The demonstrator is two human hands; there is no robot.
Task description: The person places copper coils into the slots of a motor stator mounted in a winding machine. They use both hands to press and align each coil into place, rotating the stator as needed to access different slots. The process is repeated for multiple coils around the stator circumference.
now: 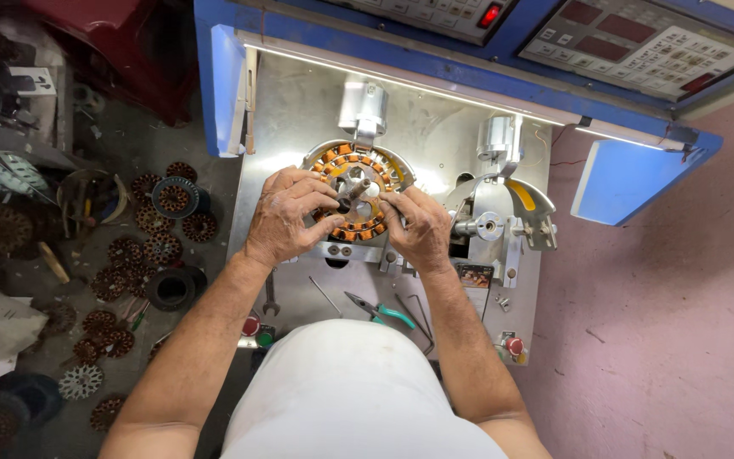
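Both hands on the round wound ring (358, 191) w/ copper coils, mid of the metal plate (299, 119), under the blue machine (435, 51). Left hand (286, 217) curled over the ring's left and near side, fingers bent down on the coils. Right hand (422, 228) on the near right edge, fingertips pinched together at the ring by the centre shaft (357, 189). Can't tell if a thin wire sits in that pinch, too small to see.

To do this bit well, prob best: hold the ring still w/ the left, keep the right's pinch small and slow, don't squash the coils, keep knuckles off the shaft.

Around: silver post (364, 106) just far of the ring, touching its top clamp. Second silver post (499, 136) and a metal arm w/ a yellow strip (524, 197) to the right, close to the right hand; could bump it. Near side of the plate: pliers w/ green grips (381, 310), a thin rod (324, 295), a small spanner (270, 297), red buttons (514, 345). All lie near the wrists, easy to knock.

Left, on the dark floor (129, 144): lots of spare wound rings (142, 255), well apart from the hands. Pink floor (664, 323) on the right.
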